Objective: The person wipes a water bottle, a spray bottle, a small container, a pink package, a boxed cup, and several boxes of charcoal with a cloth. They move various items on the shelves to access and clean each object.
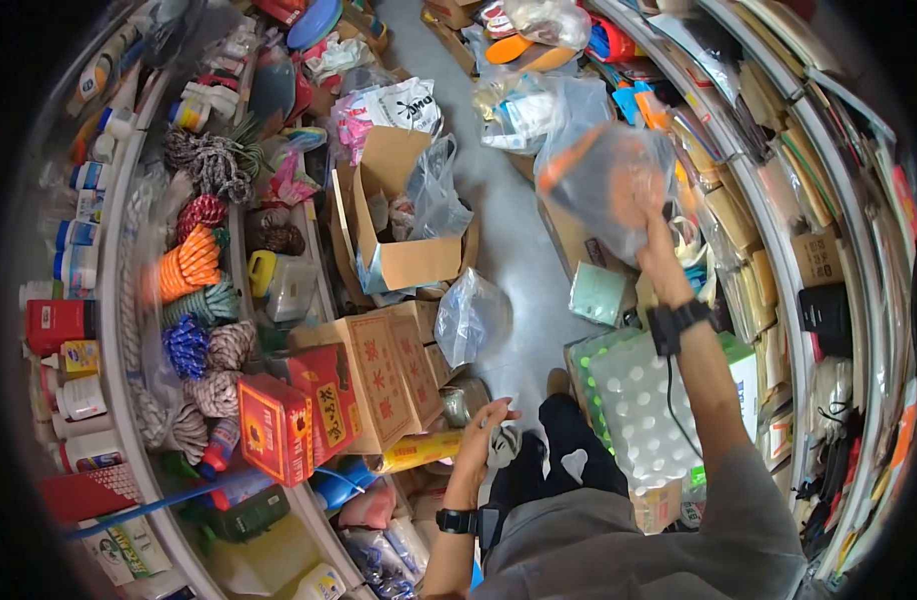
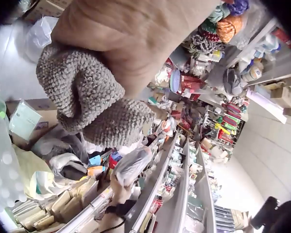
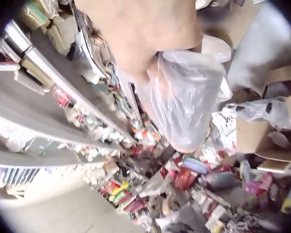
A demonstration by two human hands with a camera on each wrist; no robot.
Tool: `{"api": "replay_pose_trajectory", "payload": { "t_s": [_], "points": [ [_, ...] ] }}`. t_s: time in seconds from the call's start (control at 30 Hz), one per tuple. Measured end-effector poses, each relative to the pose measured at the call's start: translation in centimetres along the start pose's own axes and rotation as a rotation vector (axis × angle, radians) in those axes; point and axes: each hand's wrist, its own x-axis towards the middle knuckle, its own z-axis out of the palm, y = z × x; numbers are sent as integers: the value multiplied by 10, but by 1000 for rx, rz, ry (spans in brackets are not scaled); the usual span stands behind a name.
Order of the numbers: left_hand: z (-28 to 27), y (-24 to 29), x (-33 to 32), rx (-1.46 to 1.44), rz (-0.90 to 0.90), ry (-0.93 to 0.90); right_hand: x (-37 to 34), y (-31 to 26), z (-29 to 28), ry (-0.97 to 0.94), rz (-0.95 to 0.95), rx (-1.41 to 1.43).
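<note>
My left hand (image 1: 473,445) holds a grey, coarse-textured cloth (image 2: 80,94), bunched up and hanging below the palm in the left wrist view. Reaching out to the right side of the aisle, my right hand (image 1: 653,210) grips a clear plastic bag (image 3: 186,104). Orange shows through the bag in the head view, where it is blurred; what is inside cannot be made out. Beneath my right forearm stands a pack under bubble-like dotted wrap (image 1: 644,400), and a pale green packet (image 1: 597,293) lies near it.
Shelves packed with goods line both sides of a narrow aisle floor (image 1: 534,340). On the left are an open cardboard box (image 1: 419,262), printed cartons (image 1: 379,370), a red box (image 1: 276,428) and coiled ropes (image 1: 191,262). A crumpled clear bag (image 1: 471,318) sticks out beside the cartons.
</note>
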Motion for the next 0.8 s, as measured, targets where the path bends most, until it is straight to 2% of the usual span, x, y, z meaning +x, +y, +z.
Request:
{"api": "replay_pose_trajectory", "payload": {
  "t_s": [0.03, 0.1, 0.13, 0.2, 0.23, 0.3, 0.37, 0.4, 0.43, 0.47, 0.5, 0.53, 0.57, 0.63, 0.67, 0.7, 0.73, 0.77, 0.8],
  "points": [
    [1, 2, 2, -21, -21, 8, 29, -8, 10, -41, 14, 44],
    [-1, -2, 10, -52, -46, 20, 92, -2, -3, -232, -1036, -1272],
    [1, 0, 12, -54, -44, 27, 108, -8, 8, -266, -1051, -1512],
    [4, 5, 16, -71, -32, 18, 112, 14, 51, 114, -227, -608],
    [4, 6, 20, -30, -3, 25, 164, 52, 2, 42, -249, -912],
    [9, 12, 22, -27, -1, 32, 148, 107, -15, -225, -286, -879],
    [14, 21, 22, -33, 1, 47, 70, 131, -2, -439, 35, -878],
    [17, 27, 21, -68, 18, 73, 20, 134, 15, -390, 269, -810],
    [19, 30, 20, -103, 36, 98, -17, 144, 18, -521, 271, -792],
    [16, 27, 24, -183, 16, 108, -53, 148, 32, -507, 422, -929],
    [13, 20, 31, -285, 36, 142, -83, 162, 34, -650, 400, -825],
    [9, 11, 38, -387, 57, 178, -114, 165, 30, -698, 401, -856],
    [0, 3, 43, -431, 76, 169, -152, 145, 54, -750, 405, -886],
    [2, 9, 36, -550, 36, 204, -196, 135, 69, -971, -40, -1039],
    [3, 8, 34, -623, 52, 232, -214, 127, 78, -1010, -73, -1096],
    [14, 22, 17, -507, 119, 227, -227, 121, 85, -1056, -109, -1149],
    [23, 35, -3, -389, 185, 229, -235, 120, 87, -1088, -232, -1202],
    [8, 13, 12, -609, 110, 71, -241, 119, 88, -1091, -243, -1247],
    [-7, -18, 30, -422, 303, 28, -244, 119, 87, -1098, -255, -1290]
  ]
}}
